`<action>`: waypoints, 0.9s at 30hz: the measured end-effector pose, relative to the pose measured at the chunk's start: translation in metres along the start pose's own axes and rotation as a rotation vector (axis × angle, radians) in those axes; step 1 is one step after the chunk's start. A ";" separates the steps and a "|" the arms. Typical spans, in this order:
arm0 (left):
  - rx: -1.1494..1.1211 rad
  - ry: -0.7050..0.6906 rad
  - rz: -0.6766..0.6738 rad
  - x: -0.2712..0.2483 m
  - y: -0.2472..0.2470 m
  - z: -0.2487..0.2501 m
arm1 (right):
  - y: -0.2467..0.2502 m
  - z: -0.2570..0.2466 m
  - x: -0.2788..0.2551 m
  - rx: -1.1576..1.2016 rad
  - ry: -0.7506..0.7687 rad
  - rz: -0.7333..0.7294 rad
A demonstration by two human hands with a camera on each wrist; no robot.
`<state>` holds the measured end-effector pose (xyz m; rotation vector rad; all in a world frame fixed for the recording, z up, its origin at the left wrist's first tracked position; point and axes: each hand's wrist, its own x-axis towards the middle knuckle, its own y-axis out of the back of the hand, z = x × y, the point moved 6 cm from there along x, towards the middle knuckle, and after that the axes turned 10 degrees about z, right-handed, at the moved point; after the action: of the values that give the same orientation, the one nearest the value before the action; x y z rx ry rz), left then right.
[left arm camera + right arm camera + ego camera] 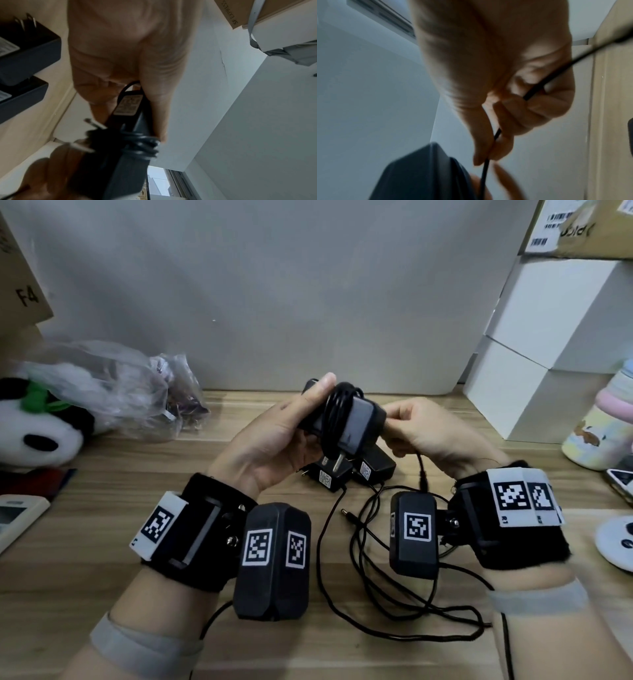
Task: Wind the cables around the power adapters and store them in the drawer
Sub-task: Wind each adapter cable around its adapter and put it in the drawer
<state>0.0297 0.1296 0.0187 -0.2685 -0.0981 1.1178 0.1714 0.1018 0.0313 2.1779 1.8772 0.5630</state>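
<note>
My left hand [291, 426] grips a black power adapter [356, 422] above the wooden desk [102, 508], prongs pointing down, with several turns of black cable [334, 412] wound round it. The left wrist view shows the same adapter [126, 135] with its label and the wound cable [144, 146]. My right hand [421, 429] pinches the loose end of that cable [489, 159] just right of the adapter, and the tail hangs down. Two more black adapters [329, 475] [371, 467] lie on the desk below, their loose cables [394, 594] tangled towards me. No drawer is in view.
A plush panda [37, 433] and a clear plastic bag [137, 392] lie at the left. White boxes [548, 354] stand at the right with a pastel bottle [603, 426]. A remote [17, 518] lies at the left edge. A white panel [274, 285] backs the desk.
</note>
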 end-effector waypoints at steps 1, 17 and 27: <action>0.046 0.003 -0.037 -0.002 -0.003 0.000 | 0.004 0.000 0.001 0.044 -0.013 0.036; 0.316 -0.220 0.307 0.004 0.012 0.003 | 0.019 -0.033 -0.007 0.108 0.178 0.261; 0.196 -0.354 0.502 0.003 0.018 0.007 | -0.011 -0.034 -0.018 0.016 0.134 -0.179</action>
<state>0.0141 0.1406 0.0202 0.0920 -0.2424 1.6561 0.1455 0.0829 0.0552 1.9986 2.1250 0.6753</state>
